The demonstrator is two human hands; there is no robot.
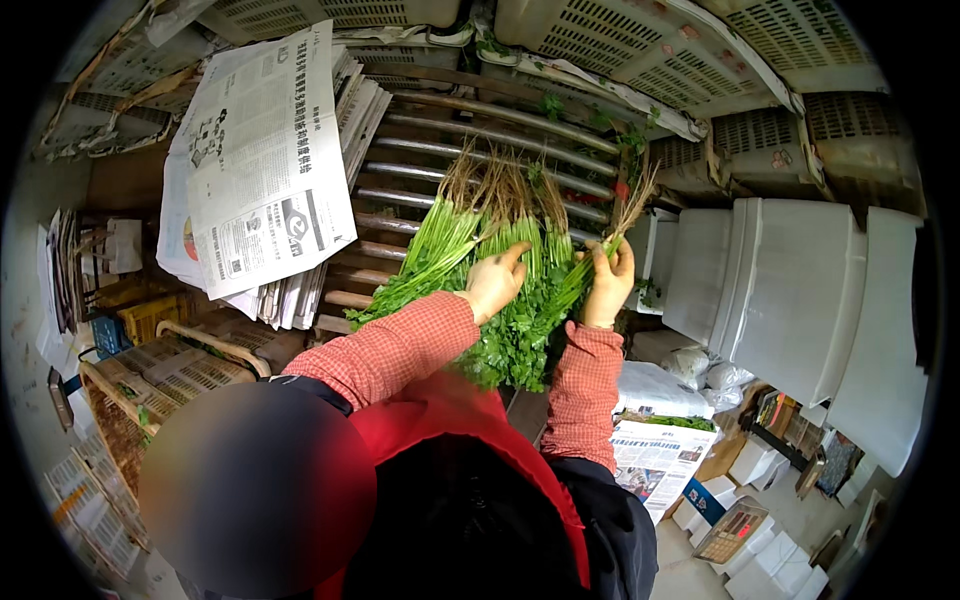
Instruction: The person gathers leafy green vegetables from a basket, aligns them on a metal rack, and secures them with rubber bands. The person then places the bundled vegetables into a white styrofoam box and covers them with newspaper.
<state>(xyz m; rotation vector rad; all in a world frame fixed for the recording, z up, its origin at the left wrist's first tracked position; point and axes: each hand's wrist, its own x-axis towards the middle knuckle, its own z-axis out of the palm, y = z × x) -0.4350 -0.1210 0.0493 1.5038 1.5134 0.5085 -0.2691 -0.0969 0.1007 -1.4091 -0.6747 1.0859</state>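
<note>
Before me lie several bunches of green herbs (427, 251) that look like coriander, with pale stems and brown roots pointing away from me. They rest on a rack of metal rollers (420, 172). My right hand (609, 283) grips a separate bunch (576, 283) at the right by its stems, just below the roots, its leaves trailing toward me. My left hand (495, 279) lies over the stems of the middle bunch (517, 240), index finger extended and the other fingers curled. Whether it grips any stems is hidden.
A thick stack of newspapers (262, 172) sits on the rack's left side. Slotted plastic crates (600, 45) line the far side. White foam boxes (795, 292) stand at the right, above a newspaper-wrapped bundle (660, 454) and a digital scale (731, 529). A metal-framed cart (180, 367) is at left.
</note>
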